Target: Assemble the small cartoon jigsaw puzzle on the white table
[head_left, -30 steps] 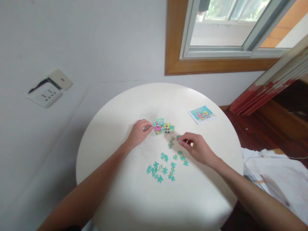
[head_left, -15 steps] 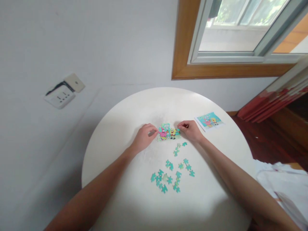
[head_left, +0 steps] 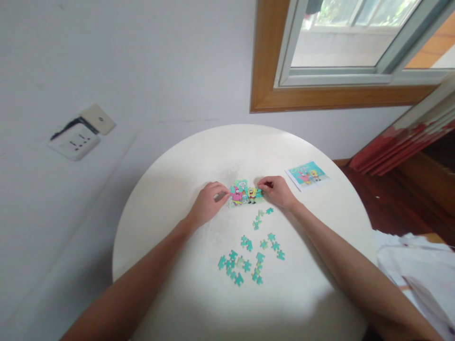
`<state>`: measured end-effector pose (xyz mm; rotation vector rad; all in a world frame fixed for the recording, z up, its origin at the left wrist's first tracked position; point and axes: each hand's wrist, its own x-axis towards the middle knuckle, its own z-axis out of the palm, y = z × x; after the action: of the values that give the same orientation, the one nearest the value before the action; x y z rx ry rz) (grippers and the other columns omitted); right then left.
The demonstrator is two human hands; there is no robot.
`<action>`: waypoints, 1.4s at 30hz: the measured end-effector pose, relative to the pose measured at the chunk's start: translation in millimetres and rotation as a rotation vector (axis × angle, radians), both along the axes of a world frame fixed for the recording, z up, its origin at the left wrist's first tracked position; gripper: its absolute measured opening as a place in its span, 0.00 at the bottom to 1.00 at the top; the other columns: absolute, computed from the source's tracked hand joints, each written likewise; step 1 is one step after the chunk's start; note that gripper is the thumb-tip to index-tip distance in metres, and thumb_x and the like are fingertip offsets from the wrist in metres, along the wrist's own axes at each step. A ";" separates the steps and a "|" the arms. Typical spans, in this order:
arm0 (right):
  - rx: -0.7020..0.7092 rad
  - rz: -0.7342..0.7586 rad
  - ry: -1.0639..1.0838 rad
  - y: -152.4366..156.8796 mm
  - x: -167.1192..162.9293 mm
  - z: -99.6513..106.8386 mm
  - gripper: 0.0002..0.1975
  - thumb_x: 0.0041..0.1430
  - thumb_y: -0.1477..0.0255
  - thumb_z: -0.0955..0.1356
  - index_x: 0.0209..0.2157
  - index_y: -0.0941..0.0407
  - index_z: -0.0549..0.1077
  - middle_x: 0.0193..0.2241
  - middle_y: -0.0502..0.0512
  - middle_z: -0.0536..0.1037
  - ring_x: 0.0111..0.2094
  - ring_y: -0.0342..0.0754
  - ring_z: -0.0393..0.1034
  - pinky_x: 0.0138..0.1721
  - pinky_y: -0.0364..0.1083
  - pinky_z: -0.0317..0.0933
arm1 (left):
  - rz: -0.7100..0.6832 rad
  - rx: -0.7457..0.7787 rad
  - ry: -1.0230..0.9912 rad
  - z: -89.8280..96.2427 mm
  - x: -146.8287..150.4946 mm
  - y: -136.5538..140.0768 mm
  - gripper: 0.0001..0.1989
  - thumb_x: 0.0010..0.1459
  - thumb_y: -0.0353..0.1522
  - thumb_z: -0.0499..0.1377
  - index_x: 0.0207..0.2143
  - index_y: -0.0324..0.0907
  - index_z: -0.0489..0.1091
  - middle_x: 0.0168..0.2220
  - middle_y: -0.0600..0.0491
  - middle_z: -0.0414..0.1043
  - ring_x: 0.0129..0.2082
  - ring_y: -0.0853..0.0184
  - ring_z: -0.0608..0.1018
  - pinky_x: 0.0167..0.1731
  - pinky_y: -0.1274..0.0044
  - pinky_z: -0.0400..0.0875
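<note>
A partly joined jigsaw puzzle (head_left: 245, 194) lies flat on the white round table (head_left: 185, 161), with pink and yellow cartoon figures on a teal ground. The thumb and forefinger of my left hand (head_left: 210, 203) close on its left edge. At the upper right edge my right hand (head_left: 279, 190) pinches a puzzle piece, mostly covered by the fingertips. Below the joined part, loose teal and pale green puzzle pieces (head_left: 237, 263) are scattered towards me, some touching each other. A few more loose pieces (head_left: 257, 221) lie just under my right hand.
A picture card (head_left: 308, 175) with the same cartoon figures rests on the table at the right. The wall with a power socket (head_left: 74, 141) and the wooden window frame (head_left: 263, 94) stand behind. White sheets or bags (head_left: 412, 265) lie right of the table.
The whole view has shifted slightly, so table and hands appear a little further left. Both hands stay at the puzzle's edges, with no clear change in their grip.
</note>
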<state>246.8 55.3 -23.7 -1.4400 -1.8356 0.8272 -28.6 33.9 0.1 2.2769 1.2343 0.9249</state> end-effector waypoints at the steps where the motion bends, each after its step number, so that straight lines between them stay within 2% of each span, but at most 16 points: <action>1: 0.012 -0.006 -0.026 -0.3 -0.5 0.3 0.08 0.58 0.70 0.69 0.33 0.58 0.80 0.28 0.53 0.80 0.29 0.45 0.70 0.33 0.43 0.61 | -0.005 0.007 0.001 -0.1 0.0 -0.2 0.05 0.62 0.30 0.59 0.33 0.43 0.74 0.35 0.53 0.76 0.38 0.65 0.76 0.42 0.73 0.69; 6: 0.103 -0.042 -0.162 -2.8 -3.8 5.5 0.06 0.56 0.71 0.71 0.35 0.57 0.80 0.30 0.53 0.79 0.29 0.45 0.68 0.34 0.44 0.59 | -0.012 0.018 0.010 -0.6 -0.8 -0.1 0.04 0.62 0.30 0.60 0.33 0.43 0.74 0.35 0.53 0.76 0.38 0.65 0.76 0.43 0.72 0.68; 13: 0.170 -0.082 -0.036 -7.4 2.0 5.5 0.07 0.57 0.75 0.67 0.33 0.57 0.79 0.28 0.53 0.77 0.28 0.45 0.66 0.32 0.44 0.59 | -0.005 0.023 0.001 -1.8 -1.6 1.2 0.05 0.62 0.31 0.59 0.33 0.43 0.74 0.36 0.53 0.76 0.38 0.65 0.76 0.43 0.72 0.68; 19: 0.192 0.051 -0.052 -16.4 4.4 8.9 0.16 0.52 0.83 0.63 0.30 0.56 0.81 0.35 0.54 0.75 0.30 0.44 0.68 0.33 0.43 0.60 | -0.014 0.025 0.001 -2.0 -1.0 0.9 0.05 0.62 0.31 0.59 0.33 0.43 0.74 0.35 0.53 0.76 0.38 0.65 0.75 0.43 0.72 0.68; 25: 0.206 0.020 -0.055 -19.4 1.8 11.7 0.16 0.53 0.83 0.62 0.29 0.56 0.81 0.35 0.54 0.74 0.31 0.44 0.68 0.34 0.43 0.59 | -0.008 0.026 0.007 -0.5 -2.0 0.8 0.05 0.62 0.31 0.60 0.33 0.43 0.74 0.35 0.53 0.76 0.38 0.65 0.76 0.43 0.73 0.68; 34: 0.260 -0.113 -0.015 -14.5 8.5 0.5 0.16 0.51 0.82 0.61 0.29 0.57 0.79 0.31 0.54 0.74 0.31 0.46 0.68 0.35 0.45 0.59 | 0.001 0.024 0.013 -2.9 -2.1 1.3 0.04 0.62 0.31 0.59 0.33 0.43 0.74 0.36 0.53 0.76 0.39 0.65 0.76 0.42 0.73 0.69; 42: 0.263 -0.144 0.014 -11.9 10.2 -4.7 0.14 0.51 0.80 0.61 0.28 0.56 0.78 0.31 0.54 0.77 0.33 0.47 0.70 0.38 0.45 0.61 | 0.013 0.009 0.032 -2.6 -1.9 1.4 0.05 0.62 0.31 0.59 0.33 0.43 0.74 0.36 0.52 0.76 0.38 0.65 0.76 0.42 0.73 0.70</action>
<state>257.0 43.5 -28.5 -1.3736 -1.7338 0.5034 -30.5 35.3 -2.5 2.3022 1.2621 0.9038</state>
